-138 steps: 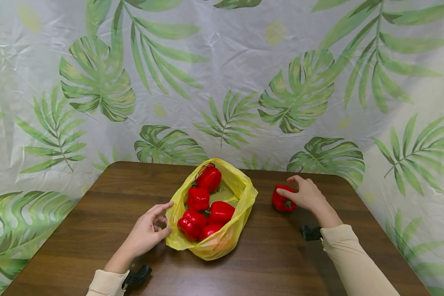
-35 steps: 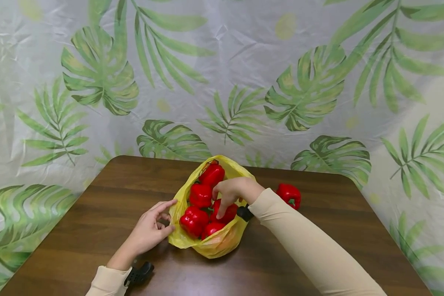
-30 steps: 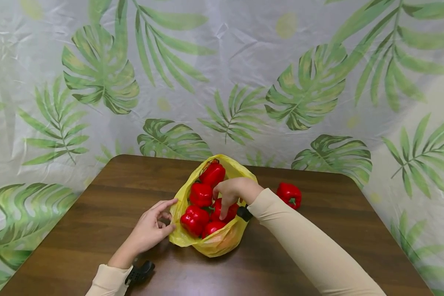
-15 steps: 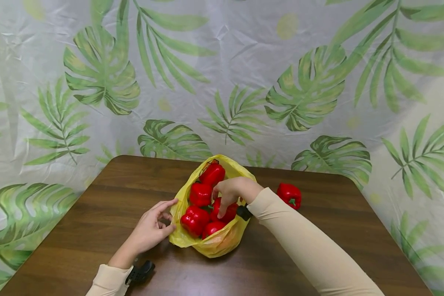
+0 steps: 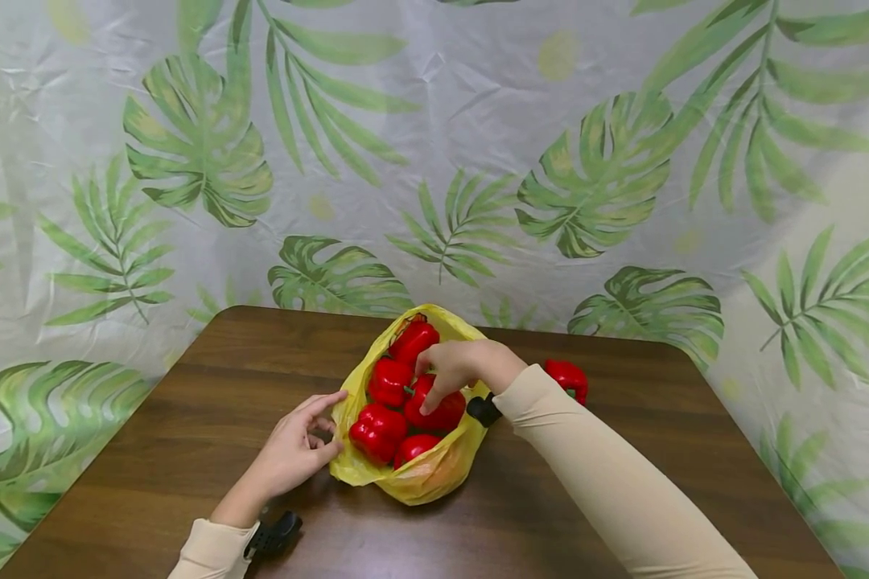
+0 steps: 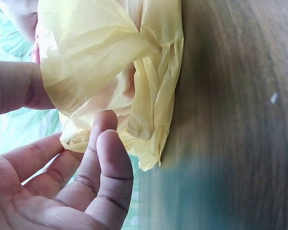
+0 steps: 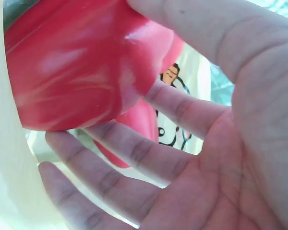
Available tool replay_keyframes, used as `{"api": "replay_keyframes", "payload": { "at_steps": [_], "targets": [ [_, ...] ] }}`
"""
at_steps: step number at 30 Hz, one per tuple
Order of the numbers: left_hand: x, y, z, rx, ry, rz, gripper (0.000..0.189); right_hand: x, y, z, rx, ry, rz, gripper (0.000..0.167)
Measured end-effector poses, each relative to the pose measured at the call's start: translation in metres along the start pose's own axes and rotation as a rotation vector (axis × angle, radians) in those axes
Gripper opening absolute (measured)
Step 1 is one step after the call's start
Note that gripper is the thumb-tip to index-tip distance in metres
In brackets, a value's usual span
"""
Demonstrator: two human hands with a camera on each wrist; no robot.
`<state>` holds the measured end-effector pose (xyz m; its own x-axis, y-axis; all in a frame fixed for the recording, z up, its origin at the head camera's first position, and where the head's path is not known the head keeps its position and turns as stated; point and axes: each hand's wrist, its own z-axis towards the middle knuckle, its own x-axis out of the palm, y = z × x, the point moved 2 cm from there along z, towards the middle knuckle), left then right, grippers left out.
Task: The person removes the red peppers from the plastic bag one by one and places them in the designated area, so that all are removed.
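A yellow plastic bag [image 5: 427,478] stands with its mouth wide on the wooden table, and several red bell peppers [image 5: 379,433] lie inside. My right hand [image 5: 459,366] reaches into it and grips one bell pepper [image 5: 440,406], thumb on one side and fingers on the other; the right wrist view shows this pepper [image 7: 81,67] close up. At the bag's left rim, my left hand [image 5: 297,446] holds the film at thumb and forefinger; its thumb tip is hidden behind the film in the left wrist view. Another red bell pepper [image 5: 568,378] sits on the table, partly behind my right sleeve.
The brown wooden table [image 5: 210,402] reaches back to a curtain [image 5: 434,161] printed with green leaves. Each wrist carries a black camera mount [image 5: 273,535]. My right forearm [image 5: 623,474] crosses over the table's right half.
My right hand has left the bell pepper on the right and reached into the bag. In the last half second, the gripped pepper has risen slightly. My left hand stays at the rim.
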<state>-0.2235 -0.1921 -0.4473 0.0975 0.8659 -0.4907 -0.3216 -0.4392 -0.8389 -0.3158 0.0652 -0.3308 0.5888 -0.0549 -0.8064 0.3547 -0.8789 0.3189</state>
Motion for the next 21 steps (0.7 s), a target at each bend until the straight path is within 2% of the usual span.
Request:
{"api": "replay_keyframes", "payload": {
  "at_steps": [4,14,21],
  "targets": [
    [0.001,0.001,0.0,-0.016,-0.002,0.003,0.071,-0.004,-0.003,-0.004,-0.047,-0.038,0.016,0.06],
    [-0.001,-0.002,-0.001,0.015,0.006,-0.012,0.07,-0.008,-0.013,-0.007,-0.12,-0.092,0.041,0.068],
    [0.002,0.0,0.0,-0.019,0.001,-0.001,0.07,-0.013,-0.022,-0.014,-0.143,-0.146,0.059,0.066]
  ]
}}
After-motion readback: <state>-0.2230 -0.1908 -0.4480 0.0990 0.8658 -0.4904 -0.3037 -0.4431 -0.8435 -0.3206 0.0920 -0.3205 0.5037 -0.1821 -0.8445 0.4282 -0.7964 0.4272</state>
